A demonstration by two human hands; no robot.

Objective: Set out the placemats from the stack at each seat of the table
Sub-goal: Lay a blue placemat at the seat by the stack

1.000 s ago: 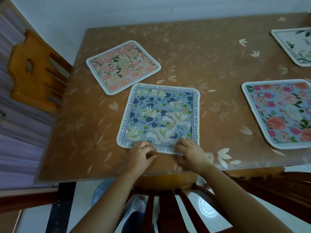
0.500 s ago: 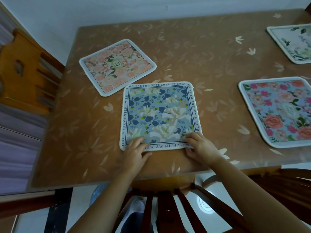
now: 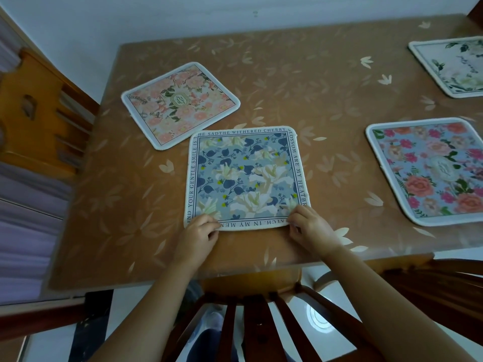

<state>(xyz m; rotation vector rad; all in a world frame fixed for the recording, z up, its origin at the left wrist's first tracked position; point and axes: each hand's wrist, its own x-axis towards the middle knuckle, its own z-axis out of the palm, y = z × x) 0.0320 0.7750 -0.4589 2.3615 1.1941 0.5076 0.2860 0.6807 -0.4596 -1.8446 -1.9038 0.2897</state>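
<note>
I count four placemats (image 3: 180, 104) on the table (image 3: 326, 100). My left hand (image 3: 198, 233) and right hand (image 3: 311, 228) each pinch a near corner of the blue placemat (image 3: 245, 178) at centre frame.

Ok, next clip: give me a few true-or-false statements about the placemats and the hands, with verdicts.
1. The left hand and right hand grip the near corners of the blue placemat. True.
2. Only three placemats lie on the table. False: four show, the blue one plus the peach placemat, the rose placemat and the white placemat.
3. The blue placemat has a plain border. False: lettering runs around it.
4. A dark chair back stands at the table's near edge, below the hands. True.
</note>
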